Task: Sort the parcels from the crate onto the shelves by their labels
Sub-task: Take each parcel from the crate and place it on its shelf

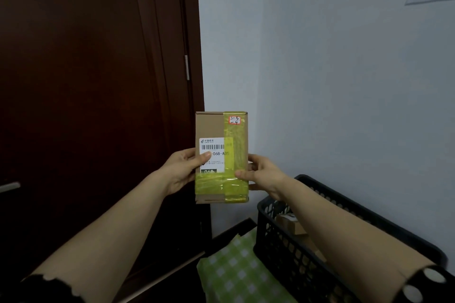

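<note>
Sleeves (443, 288): dark, bottom corners
Parcel (216, 130): upright between grips, long axis vertical (tag 3-3-4)
Left grip (182, 170): clasping its left edge
Right grip (263, 174): clasping right edge, nearer crate (278, 236)

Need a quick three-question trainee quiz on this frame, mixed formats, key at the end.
1. True or false: the left hand and the right hand both hold the parcel.
2. The handwritten sticker sits at the parcel's: A) top right B) bottom left C) centre.
3. Fill in: the black crate is at the lower ____ of the view.
Key: 1 true; 2 A; 3 right.
</note>
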Tool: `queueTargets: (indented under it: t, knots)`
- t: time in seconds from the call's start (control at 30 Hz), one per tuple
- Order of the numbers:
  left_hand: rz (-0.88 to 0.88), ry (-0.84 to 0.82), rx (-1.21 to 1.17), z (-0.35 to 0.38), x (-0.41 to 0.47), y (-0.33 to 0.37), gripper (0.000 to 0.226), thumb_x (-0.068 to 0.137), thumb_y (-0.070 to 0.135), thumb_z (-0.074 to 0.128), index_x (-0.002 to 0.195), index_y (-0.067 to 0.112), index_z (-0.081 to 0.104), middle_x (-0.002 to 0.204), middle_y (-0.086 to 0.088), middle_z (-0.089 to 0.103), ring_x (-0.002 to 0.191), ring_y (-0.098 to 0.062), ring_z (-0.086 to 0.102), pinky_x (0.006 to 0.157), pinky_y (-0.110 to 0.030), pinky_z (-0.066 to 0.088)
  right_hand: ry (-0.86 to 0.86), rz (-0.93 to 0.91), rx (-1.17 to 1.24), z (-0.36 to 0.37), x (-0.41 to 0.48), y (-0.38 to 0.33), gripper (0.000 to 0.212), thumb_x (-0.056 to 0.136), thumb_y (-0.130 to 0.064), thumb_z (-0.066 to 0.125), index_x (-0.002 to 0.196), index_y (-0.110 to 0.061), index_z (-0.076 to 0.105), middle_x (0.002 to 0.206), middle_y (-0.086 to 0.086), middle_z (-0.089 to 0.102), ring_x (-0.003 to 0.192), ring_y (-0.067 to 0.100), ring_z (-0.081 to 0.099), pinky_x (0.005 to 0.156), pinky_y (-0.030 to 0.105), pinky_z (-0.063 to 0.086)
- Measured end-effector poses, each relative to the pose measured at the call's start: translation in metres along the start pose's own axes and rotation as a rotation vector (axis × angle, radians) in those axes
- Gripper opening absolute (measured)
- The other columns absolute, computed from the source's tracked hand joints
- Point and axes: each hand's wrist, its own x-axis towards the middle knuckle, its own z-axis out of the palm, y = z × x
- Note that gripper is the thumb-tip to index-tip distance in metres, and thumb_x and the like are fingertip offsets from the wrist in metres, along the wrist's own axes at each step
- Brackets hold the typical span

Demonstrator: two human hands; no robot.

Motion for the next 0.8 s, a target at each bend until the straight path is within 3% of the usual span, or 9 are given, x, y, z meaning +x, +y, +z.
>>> queueTargets:
  t: [0.37, 0.53, 0.67, 0.8]
  knots:
    - [0.011, 0.080, 0.011, -0.026, -0.017, 0.013, 0.030, 0.086, 0.015, 0.065, 0.114, 0.005, 0.062, 0.106, -0.012, 0.071, 0.098, -0.025, 0.068, 0.084, -0.037, 0.056, -0.040, -0.029, 0.025, 0.027, 0.011, -0.009, 0.058, 0.087, -0.004, 0.064, 0.138, -0.012, 0.040, 0.093, -0.002, 0.067, 0.092, 0.017, 0.065, 0.092, 0.046, 0.052]
    - [0.005, 0.140, 0.018, -0.044, -0.037, 0.024, 0.024, 0.086, 0.015, 0.066, 0.109, 0.010, 0.064, 0.096, -0.006, 0.074, 0.085, -0.018, 0.071, 0.070, -0.030, 0.059, -0.093, -0.048, 0.046, 0.050, 0.020, -0.017, 0.058, 0.087, -0.004, 0.064, 0.139, -0.012, 0.039, 0.097, 0.000, 0.067, 0.095, 0.020, 0.065, 0.088, 0.044, 0.054]
    - [-0.056, 0.188, 0.107, -0.069, -0.064, 0.029, 0.029, 0.079, 0.008, 0.072, 0.108, 0.012, 0.066, 0.099, -0.003, 0.073, 0.089, -0.014, 0.069, 0.069, -0.026, 0.055, -0.138, -0.045, 0.059, 0.076, 0.030, -0.021, 0.062, 0.088, -0.006, 0.063, 0.143, -0.010, 0.035, 0.099, -0.001, 0.065, 0.090, 0.015, 0.065, 0.075, 0.033, 0.056]
    - [-0.093, 0.250, 0.196, -0.097, -0.094, 0.032, 0.034, 0.077, -0.003, 0.071, 0.106, 0.012, 0.064, 0.097, -0.002, 0.073, 0.088, -0.013, 0.069, 0.070, -0.022, 0.056, -0.211, -0.061, 0.061, 0.107, 0.041, -0.026, 0.059, 0.088, -0.008, 0.064, 0.141, -0.013, 0.039, 0.105, 0.002, 0.067, 0.095, 0.017, 0.066, 0.080, 0.036, 0.056]
